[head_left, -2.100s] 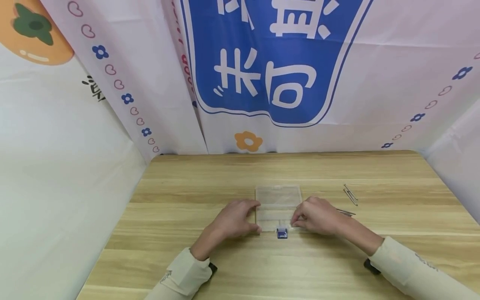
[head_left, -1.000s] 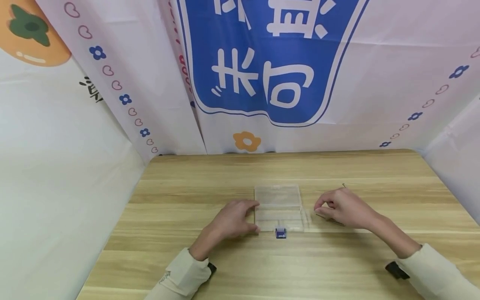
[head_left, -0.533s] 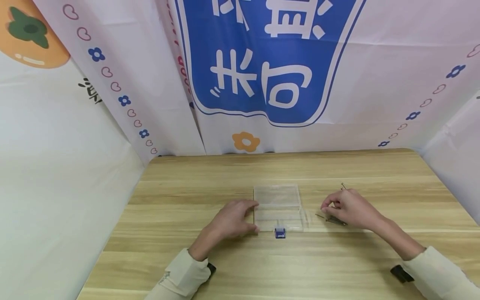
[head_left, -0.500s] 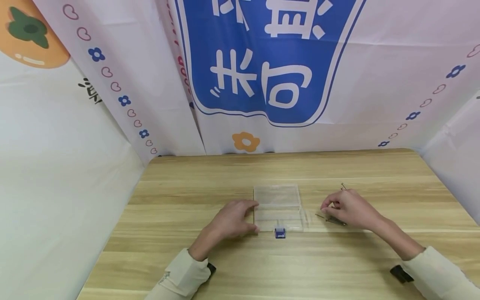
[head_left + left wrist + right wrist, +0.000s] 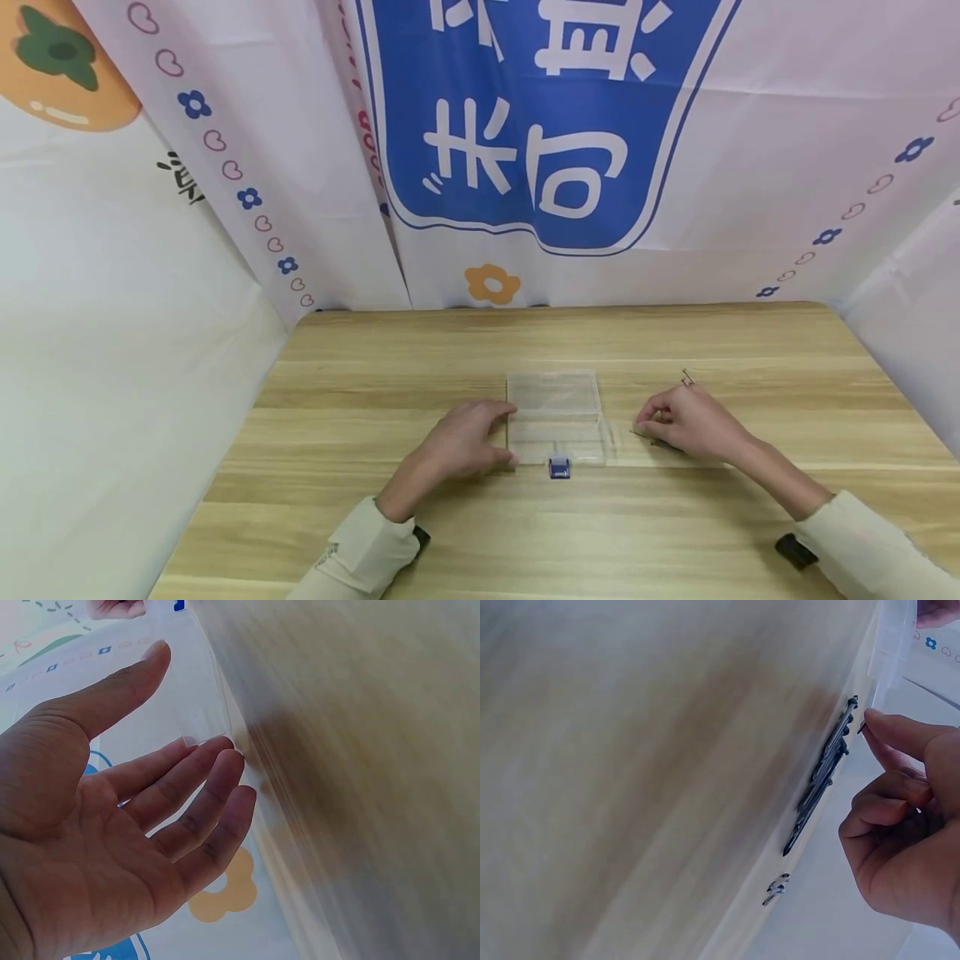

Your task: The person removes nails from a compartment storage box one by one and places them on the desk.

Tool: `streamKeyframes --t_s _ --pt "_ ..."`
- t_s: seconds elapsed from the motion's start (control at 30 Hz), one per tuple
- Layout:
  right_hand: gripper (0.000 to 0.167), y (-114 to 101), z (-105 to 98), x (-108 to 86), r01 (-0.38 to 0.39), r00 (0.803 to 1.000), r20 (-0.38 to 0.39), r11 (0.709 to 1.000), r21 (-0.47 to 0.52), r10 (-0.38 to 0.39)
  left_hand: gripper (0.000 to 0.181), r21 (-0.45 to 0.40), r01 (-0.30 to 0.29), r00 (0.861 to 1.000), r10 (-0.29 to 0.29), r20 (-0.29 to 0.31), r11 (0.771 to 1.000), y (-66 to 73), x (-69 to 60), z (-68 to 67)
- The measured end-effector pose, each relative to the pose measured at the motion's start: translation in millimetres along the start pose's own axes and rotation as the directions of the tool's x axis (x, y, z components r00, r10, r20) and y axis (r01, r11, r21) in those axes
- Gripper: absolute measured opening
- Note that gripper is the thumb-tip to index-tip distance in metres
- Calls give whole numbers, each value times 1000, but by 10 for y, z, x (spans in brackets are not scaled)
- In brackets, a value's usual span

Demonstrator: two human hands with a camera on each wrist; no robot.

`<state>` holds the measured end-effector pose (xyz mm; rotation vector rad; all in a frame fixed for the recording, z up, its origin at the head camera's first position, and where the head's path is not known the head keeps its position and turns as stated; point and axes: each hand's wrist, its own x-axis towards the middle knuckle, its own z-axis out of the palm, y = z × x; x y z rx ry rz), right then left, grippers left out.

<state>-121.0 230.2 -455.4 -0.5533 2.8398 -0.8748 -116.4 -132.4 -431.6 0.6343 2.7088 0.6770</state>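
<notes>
A clear plastic box (image 5: 555,393) with a small blue piece (image 5: 559,469) at its front edge lies mid-table. My left hand (image 5: 467,437) stays at the box's left side, thumb and fingers spread and touching or close to its edge. In the left wrist view the left hand (image 5: 127,802) has an open palm. My right hand (image 5: 693,423) is to the right of the box, over several nails (image 5: 666,446). In the right wrist view the thumb and forefinger of the right hand (image 5: 907,802) pinch a nail, its dark end (image 5: 862,728) just showing. Loose nails (image 5: 821,780) lie beside them.
A smaller group of nails (image 5: 687,377) lies behind the right hand, partly hidden by it. The wooden table (image 5: 360,358) ends at a printed cloth (image 5: 750,167) hanging behind it.
My right hand has left the box's right edge and gone right to the nails. In the last half second it has shifted slightly left. The left hand keeps its place at the box.
</notes>
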Motion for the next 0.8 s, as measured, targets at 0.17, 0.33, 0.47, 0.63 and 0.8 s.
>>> streamKeyframes --t_s 0.17,0.33,0.47,0.63,0.8 --pt "8 11 16 -4 -3 1000 16 1000 11 3 72 -2 1 1000 -1 5 1000 12 10 7" --pt "7 2 -26 -46 -16 1000 4 1000 2 16 73 -4 -2 1000 2 9 1000 11 11 13" --pt "4 1 -114 -110 -24 999 -31 999 -21 24 73 -4 -8 1000 8 12 1000 10 4 9" --pt "10 25 -203 -245 -21 996 -81 1000 -18 19 73 -12 -23 999 24 23 1000 -5 -8 -2" --pt "13 60 -250 -400 -54 991 -122 998 -38 49 77 -34 -18 999 19 33 999 -23 -34 -20"
